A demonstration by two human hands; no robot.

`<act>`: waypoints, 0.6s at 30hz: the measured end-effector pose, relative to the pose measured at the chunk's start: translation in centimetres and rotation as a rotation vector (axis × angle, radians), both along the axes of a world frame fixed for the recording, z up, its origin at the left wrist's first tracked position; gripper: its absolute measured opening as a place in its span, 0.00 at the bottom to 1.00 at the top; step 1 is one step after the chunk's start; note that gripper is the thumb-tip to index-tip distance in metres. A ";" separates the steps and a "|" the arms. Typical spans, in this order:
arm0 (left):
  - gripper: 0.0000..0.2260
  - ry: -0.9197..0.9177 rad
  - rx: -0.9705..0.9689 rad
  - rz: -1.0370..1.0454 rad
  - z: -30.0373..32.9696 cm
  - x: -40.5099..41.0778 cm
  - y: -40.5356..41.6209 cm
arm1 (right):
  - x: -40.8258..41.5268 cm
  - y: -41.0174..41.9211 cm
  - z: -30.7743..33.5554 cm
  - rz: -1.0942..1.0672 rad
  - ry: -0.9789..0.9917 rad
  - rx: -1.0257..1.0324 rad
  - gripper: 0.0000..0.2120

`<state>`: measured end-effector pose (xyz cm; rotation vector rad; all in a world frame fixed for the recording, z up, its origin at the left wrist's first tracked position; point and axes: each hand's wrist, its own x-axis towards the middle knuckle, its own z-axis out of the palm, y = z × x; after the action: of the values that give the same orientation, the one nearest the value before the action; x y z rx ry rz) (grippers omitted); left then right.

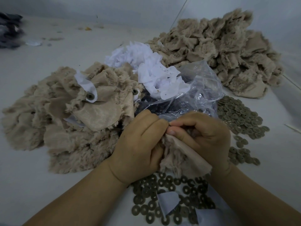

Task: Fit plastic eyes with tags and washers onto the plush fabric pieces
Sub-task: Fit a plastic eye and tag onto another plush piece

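The dark cloth at the far left is blurry and cut off by the edge. The clear bag hides most of the dark bits inside it. The two hands cover the top of the plush piece, so what they pinch cannot be seen.

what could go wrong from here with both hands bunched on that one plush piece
1. The left hand and right hand hide the spot they pinch on the plush piece, so a fitting could go in crooked unseen.
2. Loose washers lie under the wrists; a forearm sweep could scatter them.
3. The open plastic bag sits right behind the hands and could be knocked.
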<state>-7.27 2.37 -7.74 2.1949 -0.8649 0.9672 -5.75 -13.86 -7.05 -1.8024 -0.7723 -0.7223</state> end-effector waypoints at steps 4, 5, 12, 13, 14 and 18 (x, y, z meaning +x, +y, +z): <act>0.07 -0.026 -0.002 -0.008 -0.2 0.1 -0.1 | 0.0 0.0 -0.1 -0.038 -0.009 -0.024 0.05; 0.07 -0.028 0.002 -0.007 -0.2 0.0 -0.1 | -0.1 0.1 -0.1 -0.040 -0.008 -0.030 0.06; 0.09 0.023 -0.040 0.010 -0.4 0.3 0.1 | -0.1 -0.6 0.1 -0.004 0.046 -0.027 0.04; 0.10 0.038 -0.050 0.016 -0.4 0.3 0.2 | 0.0 -0.8 0.2 0.008 0.069 -0.022 0.04; 0.11 0.047 -0.050 0.022 -0.5 0.4 0.2 | 0.0 -1.0 0.2 0.014 0.084 -0.021 0.04; 0.11 0.007 -0.016 0.073 -0.8 0.6 0.1 | 0.1 -0.5 0.3 0.001 0.051 -0.048 0.04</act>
<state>-6.70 2.47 -8.58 2.2286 -0.7762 0.9967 -5.68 -14.40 -6.70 -1.8566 -0.7626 -0.6592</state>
